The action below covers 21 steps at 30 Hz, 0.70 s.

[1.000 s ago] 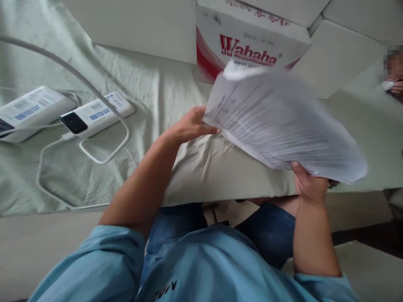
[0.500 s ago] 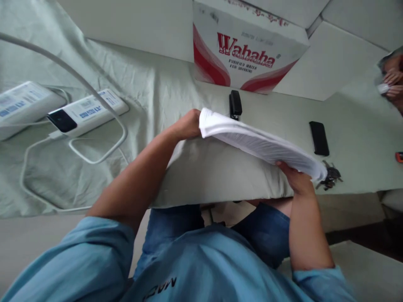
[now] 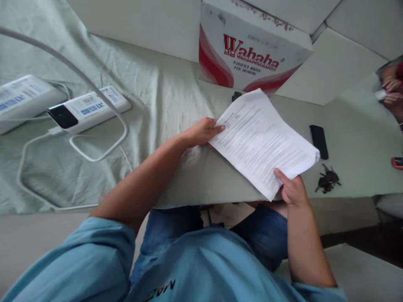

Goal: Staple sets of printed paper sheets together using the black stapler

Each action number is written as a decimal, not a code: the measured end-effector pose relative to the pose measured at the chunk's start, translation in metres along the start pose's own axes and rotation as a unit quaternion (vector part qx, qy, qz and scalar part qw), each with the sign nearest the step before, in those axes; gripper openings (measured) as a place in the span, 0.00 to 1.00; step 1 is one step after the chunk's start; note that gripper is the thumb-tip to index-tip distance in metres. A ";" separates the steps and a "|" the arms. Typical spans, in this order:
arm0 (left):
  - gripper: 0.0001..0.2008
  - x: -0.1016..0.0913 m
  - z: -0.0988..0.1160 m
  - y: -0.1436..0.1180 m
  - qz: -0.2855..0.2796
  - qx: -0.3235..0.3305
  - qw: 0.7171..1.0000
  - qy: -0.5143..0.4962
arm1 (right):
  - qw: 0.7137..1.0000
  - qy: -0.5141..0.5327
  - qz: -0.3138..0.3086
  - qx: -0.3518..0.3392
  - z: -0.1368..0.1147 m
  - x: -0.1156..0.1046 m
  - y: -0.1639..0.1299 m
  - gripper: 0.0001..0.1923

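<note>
A stack of printed paper sheets (image 3: 255, 140) is held between my two hands, its text side facing up toward me. My left hand (image 3: 206, 131) grips the left edge with the thumb on top. At the lower right edge, my right hand (image 3: 291, 186) pinches the sheets, thumb on the print and fingers underneath. Behind the paper's top edge a black stapler (image 3: 236, 96) is mostly hidden. A bunch of keys (image 3: 328, 179) lies on the table just right of my right hand.
A Wahaha water carton (image 3: 252, 50) stands at the back. A black phone (image 3: 319, 141) lies to the right. On the left are two white power banks (image 3: 91, 108) with a looping white cable (image 3: 78, 77). Another person's hands (image 3: 391, 90) show at the far right.
The paper stack has tilted from nearly edge-on to face up, so its printed page now shows. It now covers most of the stapler. My left hand has moved slightly right.
</note>
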State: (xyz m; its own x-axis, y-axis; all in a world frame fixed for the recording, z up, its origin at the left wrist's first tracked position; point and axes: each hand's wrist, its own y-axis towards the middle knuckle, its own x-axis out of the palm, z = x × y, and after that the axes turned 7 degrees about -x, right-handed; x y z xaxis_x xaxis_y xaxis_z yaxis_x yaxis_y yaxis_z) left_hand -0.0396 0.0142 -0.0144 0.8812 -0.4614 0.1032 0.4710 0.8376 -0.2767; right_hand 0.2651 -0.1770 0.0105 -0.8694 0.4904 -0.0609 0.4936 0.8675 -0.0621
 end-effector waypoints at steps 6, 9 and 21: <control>0.10 0.001 0.004 0.006 -0.039 -0.045 0.996 0.060 | 0.988 0.032 0.007 0.149 0.002 -0.018 -0.038 0.35; 0.08 0.004 0.002 0.005 -0.035 -0.041 0.998 0.028 | 0.990 0.024 0.026 0.136 0.002 -0.021 -0.048 0.35; 0.06 0.009 -0.008 -0.002 -0.002 0.028 0.999 0.018 | 0.987 0.026 0.085 0.130 0.018 -0.014 -0.054 0.32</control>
State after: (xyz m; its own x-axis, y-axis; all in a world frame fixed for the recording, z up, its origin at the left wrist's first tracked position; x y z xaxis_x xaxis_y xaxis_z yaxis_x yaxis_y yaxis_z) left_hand -0.0328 0.0060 -0.0203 0.8779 -0.4738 0.0700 0.4767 0.8505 -0.2220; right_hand 0.2508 -0.2326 -0.0036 -0.7697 0.6370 -0.0422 0.6162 0.7240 -0.3102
